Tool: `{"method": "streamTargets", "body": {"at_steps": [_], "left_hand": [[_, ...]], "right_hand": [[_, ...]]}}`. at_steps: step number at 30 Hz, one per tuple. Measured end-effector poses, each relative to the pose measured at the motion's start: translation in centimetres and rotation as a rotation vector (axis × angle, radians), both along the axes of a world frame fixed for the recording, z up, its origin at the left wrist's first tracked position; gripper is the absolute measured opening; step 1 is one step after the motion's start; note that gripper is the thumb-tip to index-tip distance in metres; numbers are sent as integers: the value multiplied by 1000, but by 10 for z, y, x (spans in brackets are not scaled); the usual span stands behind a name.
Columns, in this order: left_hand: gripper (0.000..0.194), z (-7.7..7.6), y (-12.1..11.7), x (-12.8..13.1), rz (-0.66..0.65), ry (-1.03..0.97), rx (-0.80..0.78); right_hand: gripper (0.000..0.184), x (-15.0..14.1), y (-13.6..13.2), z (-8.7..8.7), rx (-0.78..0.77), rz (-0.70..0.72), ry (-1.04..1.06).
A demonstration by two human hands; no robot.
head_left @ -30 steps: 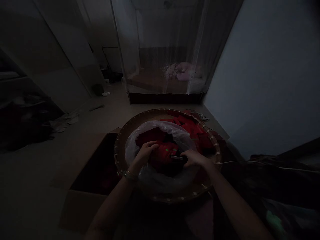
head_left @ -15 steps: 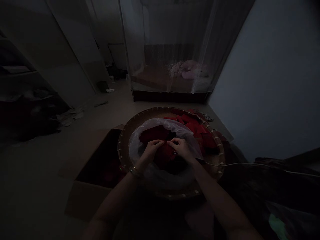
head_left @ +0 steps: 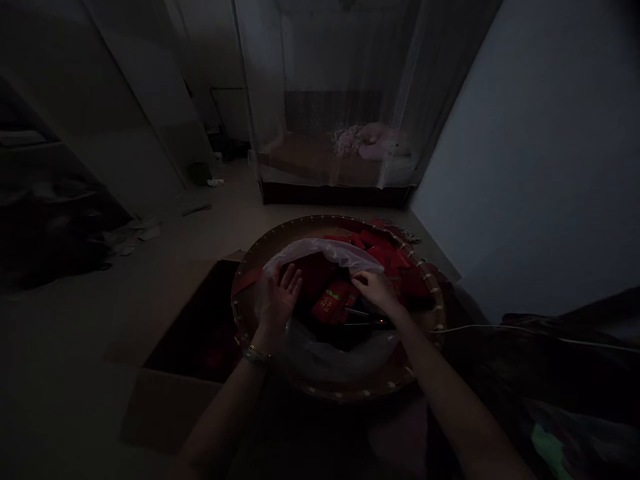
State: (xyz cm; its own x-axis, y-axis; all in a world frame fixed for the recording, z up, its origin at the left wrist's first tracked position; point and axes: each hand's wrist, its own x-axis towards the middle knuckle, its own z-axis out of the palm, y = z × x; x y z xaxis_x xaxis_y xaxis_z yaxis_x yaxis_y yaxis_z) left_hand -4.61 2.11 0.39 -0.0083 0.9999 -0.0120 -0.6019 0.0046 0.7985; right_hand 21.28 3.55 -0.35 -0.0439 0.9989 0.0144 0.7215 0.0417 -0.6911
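In the dim light, a round woven bamboo tray (head_left: 305,227) holds a translucent plastic bag (head_left: 325,248) with its mouth spread wide. Inside the bag's opening lies a red pouch-like piece (head_left: 327,303) with gold and green print. My left hand (head_left: 280,297) is over the bag's left side, fingers spread and nothing in them. My right hand (head_left: 375,291) is pinched above the right side; whatever is between its fingertips is too dark to make out. Below it rests a dark corded tool (head_left: 380,321) with thin metal prongs and a small orange light. A flat red piece (head_left: 247,280) is at the tray's left rim.
Red pieces (head_left: 387,257) are heaped at the tray's right. An open cardboard box (head_left: 170,393) sits at the left. A white cord (head_left: 480,327) runs off to the right. Beyond are a netted bed (head_left: 325,167) and a pale wall (head_left: 540,147).
Both hands were together over the red piece; now they are apart. My left hand has moved left and opened, and a red piece now shows at the left rim. The printed piece is uncovered.
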Motion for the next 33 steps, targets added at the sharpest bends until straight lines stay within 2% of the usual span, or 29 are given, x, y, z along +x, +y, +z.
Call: {"method": "streamTargets", "body": {"at_steps": [2, 4, 5, 7, 9, 12, 17, 20, 23, 28, 33], "left_hand": [[60, -7, 2, 10, -65, -61, -62], [57, -16, 4, 22, -94, 42, -72], [53, -20, 6, 27, -104, 165, -59], [41, -28, 7, 35, -168, 535, 14], [32, -35, 7, 39, -144, 866, 188], [30, -41, 5, 40, -80, 1070, 359], [27, -37, 6, 34, 15, 1106, 388], [35, -32, 7, 31, -19, 1109, 359], [47, -29, 9, 30, -66, 1108, 296], [35, -29, 11, 29, -11, 1106, 223], [30, -31, 11, 26, 61, 1104, 236]], "right_hand": [[23, -5, -3, -3, 8, 34, -210], [32, -14, -5, -4, -49, 43, -370], [38, -19, -6, -5, -82, 44, -435], [47, -28, -6, -7, -126, 37, -513], [50, -35, -3, -10, -136, 27, -529], [50, -40, 4, -18, -106, 15, -474], [33, -38, 16, -29, -95, 46, -109], [24, -33, 22, -26, -138, 71, 194], [28, -27, 25, -19, -119, 103, 410], [33, -21, 23, -10, -61, 92, 499], [38, -23, 23, -18, -47, 44, 520]]}}
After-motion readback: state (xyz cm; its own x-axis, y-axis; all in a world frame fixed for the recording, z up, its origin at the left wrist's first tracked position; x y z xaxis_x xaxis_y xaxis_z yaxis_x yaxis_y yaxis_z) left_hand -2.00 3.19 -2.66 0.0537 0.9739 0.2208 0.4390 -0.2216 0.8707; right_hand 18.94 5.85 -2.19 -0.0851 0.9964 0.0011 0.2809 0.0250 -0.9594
